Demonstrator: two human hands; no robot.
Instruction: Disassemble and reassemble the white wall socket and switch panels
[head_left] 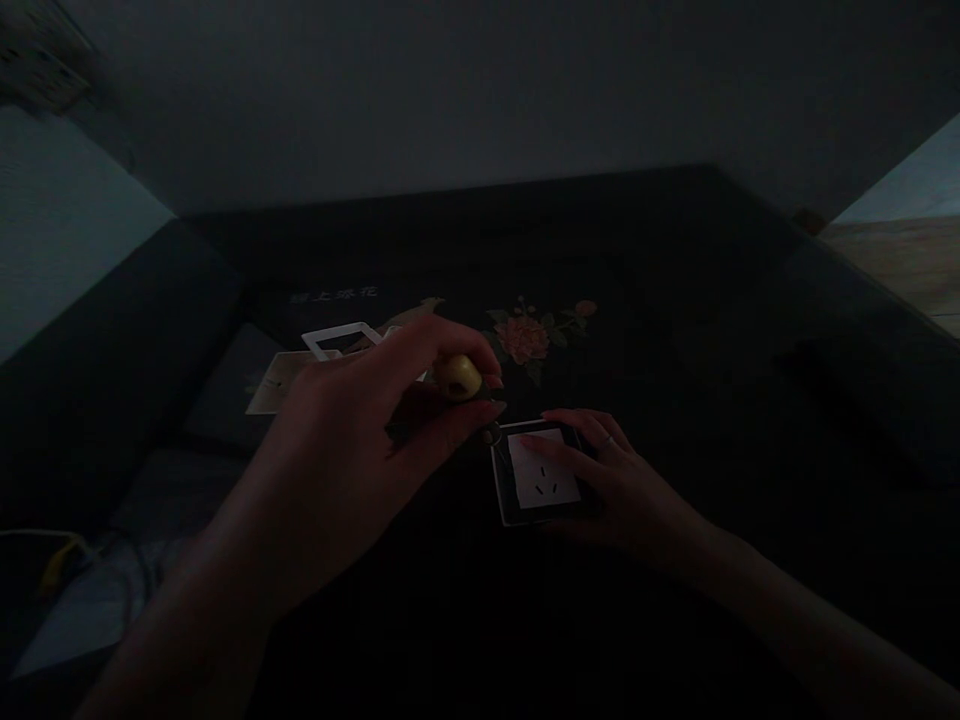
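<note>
My left hand is closed on a screwdriver with a yellow handle. Its thin shaft slants down from the fingers to the left side of a wall socket, where the tip is hard to make out in the dark. The socket has a white centre with slots and a dark surround edged in white. My right hand grips the socket from the right, one finger lying across its white face and the thumb low along its near edge.
Behind my left hand lie a white square frame and a pale flat plate. The dark tabletop bears a printed pink flower and characters. Cables with a yellow part are at the lower left. A grey wall stands behind.
</note>
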